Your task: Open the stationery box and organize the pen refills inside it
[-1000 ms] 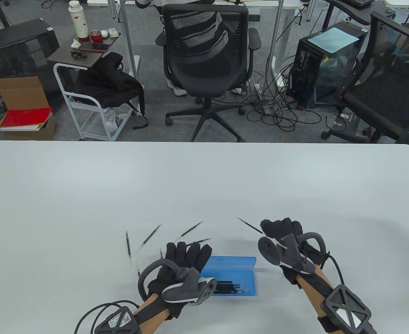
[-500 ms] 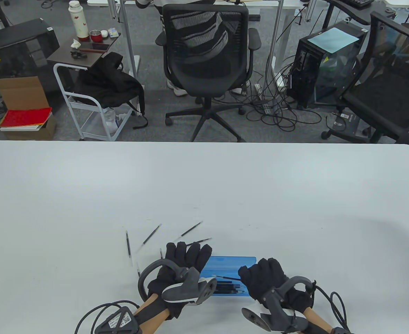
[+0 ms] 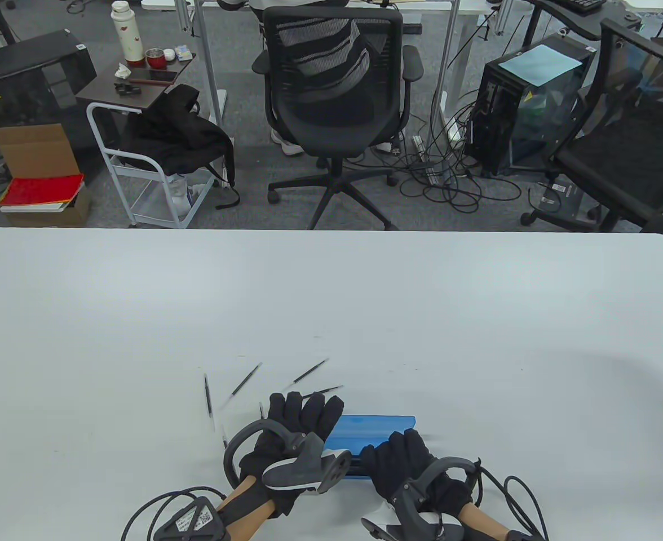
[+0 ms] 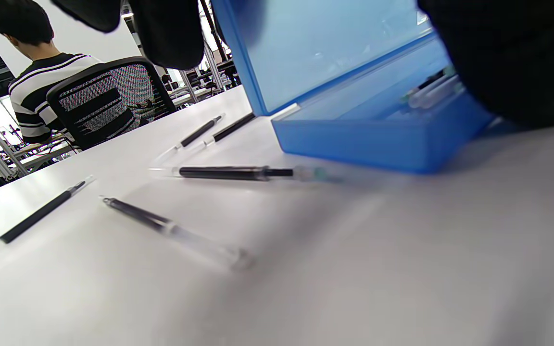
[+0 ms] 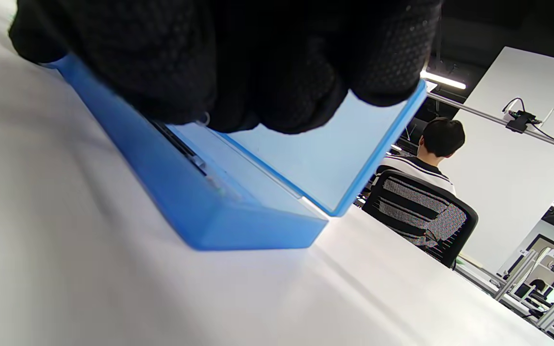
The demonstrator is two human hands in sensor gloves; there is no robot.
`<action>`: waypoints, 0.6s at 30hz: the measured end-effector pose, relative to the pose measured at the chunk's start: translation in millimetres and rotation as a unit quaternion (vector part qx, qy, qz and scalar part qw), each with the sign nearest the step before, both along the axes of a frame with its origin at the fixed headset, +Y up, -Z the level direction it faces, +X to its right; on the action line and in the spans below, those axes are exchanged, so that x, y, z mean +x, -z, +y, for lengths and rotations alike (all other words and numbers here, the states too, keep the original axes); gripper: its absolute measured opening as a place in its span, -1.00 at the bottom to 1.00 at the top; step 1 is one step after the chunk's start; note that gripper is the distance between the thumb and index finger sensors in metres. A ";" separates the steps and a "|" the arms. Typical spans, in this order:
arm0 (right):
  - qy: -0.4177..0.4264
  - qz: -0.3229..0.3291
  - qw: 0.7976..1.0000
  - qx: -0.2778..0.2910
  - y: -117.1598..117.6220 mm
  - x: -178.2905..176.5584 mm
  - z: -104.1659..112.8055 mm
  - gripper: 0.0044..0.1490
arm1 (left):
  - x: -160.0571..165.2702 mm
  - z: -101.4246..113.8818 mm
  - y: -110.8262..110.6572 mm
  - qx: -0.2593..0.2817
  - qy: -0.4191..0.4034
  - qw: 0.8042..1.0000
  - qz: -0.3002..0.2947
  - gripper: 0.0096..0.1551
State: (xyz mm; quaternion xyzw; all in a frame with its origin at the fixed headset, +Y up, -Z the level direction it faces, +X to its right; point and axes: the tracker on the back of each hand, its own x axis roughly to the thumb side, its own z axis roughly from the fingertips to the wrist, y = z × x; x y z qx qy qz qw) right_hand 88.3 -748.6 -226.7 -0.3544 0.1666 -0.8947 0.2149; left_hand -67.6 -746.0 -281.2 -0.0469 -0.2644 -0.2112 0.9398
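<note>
The blue stationery box (image 3: 375, 428) lies near the table's front edge with its lid (image 5: 325, 158) standing up. My left hand (image 3: 306, 408) rests with straight fingers against the box's left end. My right hand (image 3: 392, 455) hovers low over the tray with its fingers (image 5: 258, 72) bunched, pinching the clear end of a pen refill (image 5: 203, 118). Other refills (image 5: 181, 144) lie in the tray below it. Several loose refills lie left of the box, among them one (image 3: 310, 372), another (image 3: 246, 380) and a third (image 3: 208, 394); the left wrist view shows one (image 4: 238, 172) beside the box wall (image 4: 368, 139).
The white table (image 3: 331, 304) stretches wide behind and to both sides of the box. Beyond its far edge stand an office chair (image 3: 337, 84), a small cart (image 3: 140, 163) and a computer tower (image 3: 529, 101). A seated person (image 5: 438, 139) faces away behind the chair.
My right hand took a refill from the table to the right of the box, carried it back and lowered over the tray. The left hand and the loose refills have stayed put.
</note>
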 end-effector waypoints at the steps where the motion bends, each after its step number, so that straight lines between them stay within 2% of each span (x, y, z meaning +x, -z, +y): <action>1: 0.004 0.002 1.000 0.002 0.7 0.0 -0.4 -0.27 | 0.0 0.1 -0.1 0.000 0.000 1.000 0.000 0.65; 7: 0.023 0.001 0.999 -0.023 5.6 4.7 2.2 -0.23 | 0.2 0.2 -0.4 0.001 0.002 1.000 0.001 0.65; 13: 0.112 0.003 0.994 -0.014 5.5 25.5 30.3 -0.18 | 0.4 0.1 -0.5 0.001 0.002 1.000 0.002 0.65; 16: 0.128 -0.018 0.992 0.000 8.9 39.4 40.2 0.04 | 0.5 0.0 -0.5 0.001 0.002 1.000 0.003 0.65; 18: 0.105 -0.047 0.993 -0.023 15.8 46.8 38.4 0.23 | 0.4 0.1 -0.4 0.000 0.002 1.000 0.003 0.65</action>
